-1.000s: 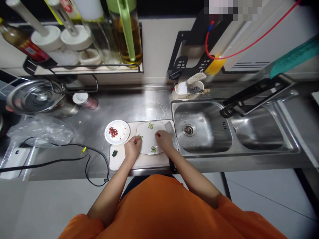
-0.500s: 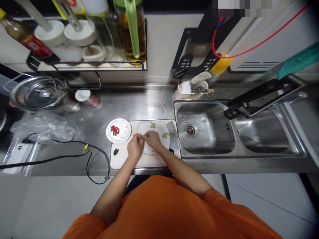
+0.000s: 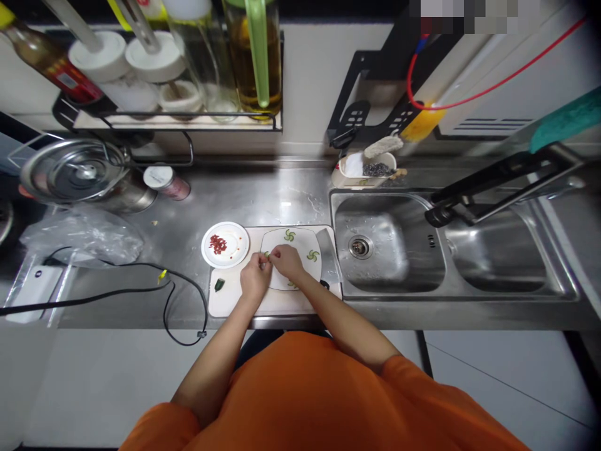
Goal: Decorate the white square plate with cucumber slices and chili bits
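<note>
A white square plate [image 3: 300,245] lies on a pale cutting board [image 3: 235,300] at the counter's front edge. Green pinwheel-shaped garnishes sit at its far edge [image 3: 290,235] and right edge [image 3: 312,255]. My left hand [image 3: 255,277] and my right hand [image 3: 286,263] meet over the plate's left edge, fingers pinched together on a small green garnish [image 3: 266,255]. A small round white dish [image 3: 225,245] with red bits stands left of the plate. A dark green scrap [image 3: 218,285] lies on the board.
A double steel sink [image 3: 389,250] with a black faucet [image 3: 493,181] lies to the right. On the left are a steel pot lid [image 3: 75,172], a plastic bag [image 3: 82,235], a black cable [image 3: 141,291] and a small jar [image 3: 166,181]. A rack of bottles [image 3: 188,69] hangs behind.
My right hand moved from the plate's right side to the left edge to meet my left hand; that uncovered the right-hand garnish. Since half a second ago little has moved.
</note>
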Demonstrator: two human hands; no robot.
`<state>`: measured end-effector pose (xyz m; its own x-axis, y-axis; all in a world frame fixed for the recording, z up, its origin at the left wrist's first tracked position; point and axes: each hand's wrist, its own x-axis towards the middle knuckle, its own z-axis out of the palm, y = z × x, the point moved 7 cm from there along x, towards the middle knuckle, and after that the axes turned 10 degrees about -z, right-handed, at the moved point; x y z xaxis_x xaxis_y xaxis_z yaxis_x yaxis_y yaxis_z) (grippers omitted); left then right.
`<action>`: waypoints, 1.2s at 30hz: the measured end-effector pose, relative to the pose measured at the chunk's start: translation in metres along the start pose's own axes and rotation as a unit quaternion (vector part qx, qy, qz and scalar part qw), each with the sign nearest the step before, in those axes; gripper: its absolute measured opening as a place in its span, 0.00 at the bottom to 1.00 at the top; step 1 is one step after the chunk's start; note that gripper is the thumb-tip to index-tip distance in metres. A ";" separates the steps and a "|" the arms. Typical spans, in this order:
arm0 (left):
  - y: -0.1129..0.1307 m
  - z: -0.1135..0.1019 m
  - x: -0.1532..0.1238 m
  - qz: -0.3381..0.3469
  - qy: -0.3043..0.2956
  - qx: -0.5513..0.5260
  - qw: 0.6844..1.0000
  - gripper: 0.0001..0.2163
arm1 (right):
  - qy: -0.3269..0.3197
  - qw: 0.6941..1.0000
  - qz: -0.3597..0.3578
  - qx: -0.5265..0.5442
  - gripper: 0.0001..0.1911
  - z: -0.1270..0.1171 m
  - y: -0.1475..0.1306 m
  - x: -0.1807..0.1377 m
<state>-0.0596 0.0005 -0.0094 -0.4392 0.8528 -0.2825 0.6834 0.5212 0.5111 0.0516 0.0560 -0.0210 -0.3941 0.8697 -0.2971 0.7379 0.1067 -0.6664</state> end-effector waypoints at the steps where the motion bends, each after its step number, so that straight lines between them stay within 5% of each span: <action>1: 0.000 0.000 0.000 -0.001 0.001 0.000 1.000 0.03 | 0.002 1.000 -0.004 -0.004 0.07 0.000 0.000 0.000; 36: 0.000 -0.002 0.002 -0.004 0.039 -0.027 0.999 0.02 | 0.044 0.998 -0.029 0.025 0.07 0.000 0.001 -0.004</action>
<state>-0.0610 0.0022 -0.0084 -0.4893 0.8429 -0.2240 0.6482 0.5233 0.5532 0.0545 0.0529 -0.0205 -0.3839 0.9022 -0.1966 0.6862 0.1363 -0.7145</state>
